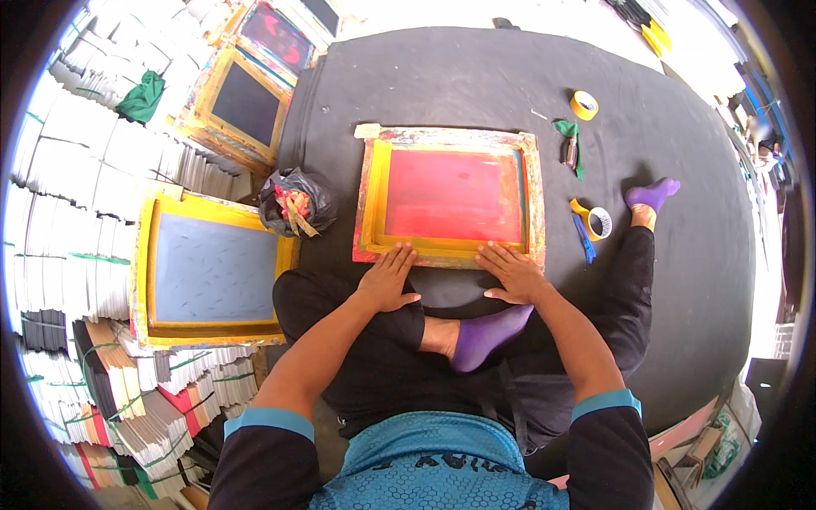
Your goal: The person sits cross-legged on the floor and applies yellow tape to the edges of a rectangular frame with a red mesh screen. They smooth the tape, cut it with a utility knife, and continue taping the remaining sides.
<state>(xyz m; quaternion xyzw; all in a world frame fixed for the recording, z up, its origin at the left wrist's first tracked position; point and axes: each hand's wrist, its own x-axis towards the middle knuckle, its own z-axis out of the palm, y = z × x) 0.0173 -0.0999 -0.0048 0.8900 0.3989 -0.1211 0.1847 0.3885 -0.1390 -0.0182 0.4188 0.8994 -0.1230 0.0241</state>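
A screen-printing frame [450, 252] lies flat on the black mat in front of me. Red ink covers its mesh, and yellow tape lines the inner edges of its paint-stained wooden border. My left hand [389, 279] rests on the near edge, left of the middle, its fingers stretched out over the wood. On the same edge, farther right, my right hand [512, 274] lies with fingers spread and thumb pointing inward. Neither hand holds anything; both press flat or rest on the border. What lies beneath the frame is hidden.
Left of the frame stands a black plastic bag [319, 202] of crumpled tape scraps. Beside it leans a grey-mesh frame [212, 270]. Bundled paper stacks [93, 204] fill the left side. To the right lie tape rolls [584, 105], a blue cutter [584, 239] and a small bottle [569, 152] with green cloth.
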